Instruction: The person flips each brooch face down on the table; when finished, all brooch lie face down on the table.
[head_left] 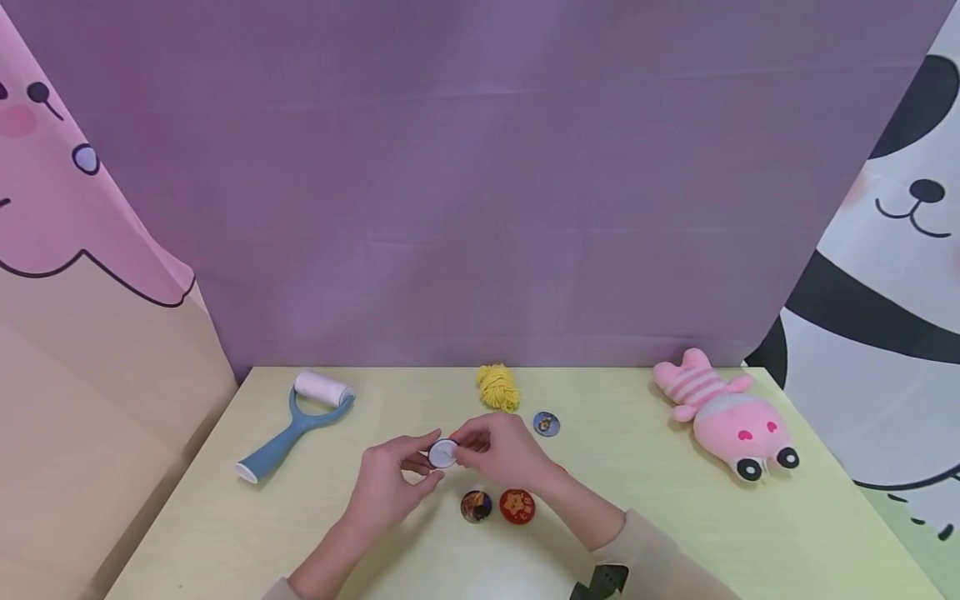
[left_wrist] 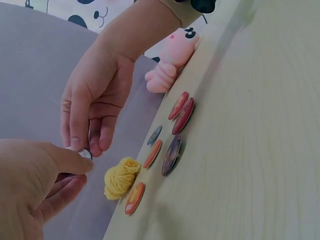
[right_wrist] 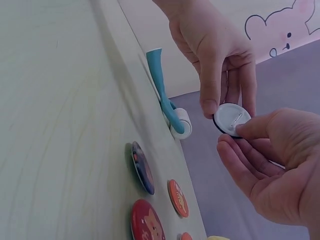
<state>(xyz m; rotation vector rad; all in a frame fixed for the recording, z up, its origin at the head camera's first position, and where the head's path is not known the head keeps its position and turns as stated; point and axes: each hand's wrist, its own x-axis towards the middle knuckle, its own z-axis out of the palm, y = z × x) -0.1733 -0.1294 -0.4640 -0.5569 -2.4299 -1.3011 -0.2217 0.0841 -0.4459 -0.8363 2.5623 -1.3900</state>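
Observation:
Both hands meet around a round pin badge (head_left: 442,452) above the table. Its white back with the metal safety pin faces up in the right wrist view (right_wrist: 231,119). My left hand (head_left: 382,483) pinches the badge's edge between thumb and fingers. From the other side my right hand (head_left: 506,450) pinches it too, its thumb lying on the back near the pin. Below lie a dark badge (head_left: 476,506) and a red badge (head_left: 517,506). The left wrist view also has orange badges (left_wrist: 152,153), which the hands mostly cover in the head view.
A blue-handled lint roller (head_left: 288,433) lies at the left. Behind the hands is a yellow yarn bundle (head_left: 498,387), with a blue badge (head_left: 547,424) to its right. A pink plush toy (head_left: 731,421) lies at the far right. A purple cloth (head_left: 480,208) hangs behind the table.

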